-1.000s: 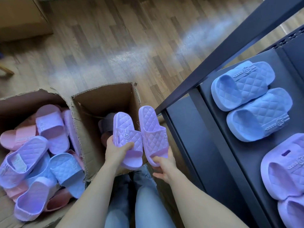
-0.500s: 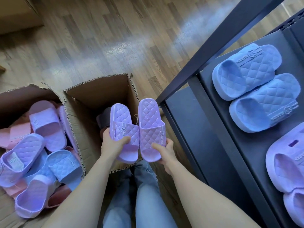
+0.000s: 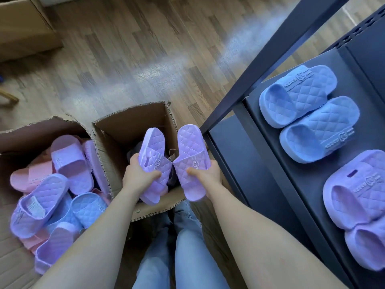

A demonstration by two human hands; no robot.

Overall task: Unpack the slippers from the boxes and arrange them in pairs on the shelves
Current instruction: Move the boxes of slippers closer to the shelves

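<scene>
Wooden floor (image 3: pixel 145 49) runs beside a dark shelf (image 3: pixel 300 184); the left hand (image 3: pixel 137 176) clasps one lilac slipper (image 3: pixel 153 151), the right hand (image 3: pixel 205 174) its mate (image 3: pixel 191 144). Keep toes matched, then set them touching beside the shelved lilac pair (image 3: pixel 358 201).

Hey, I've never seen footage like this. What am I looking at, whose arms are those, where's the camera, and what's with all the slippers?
There is no machine here. The arms belong to a person, and the single camera sits on their head, looking down past their jeans to the wooden floor. The left hand grips one lilac slipper and the right hand grips the matching slipper, both held above an open cardboard box. A second box on the left holds loose pink, lilac and blue slippers. On the right stands a dark shelf, where a blue pair and a lilac pair already lie side by side. The job is moving slippers from the boxes to the shelves in pairs.
</scene>
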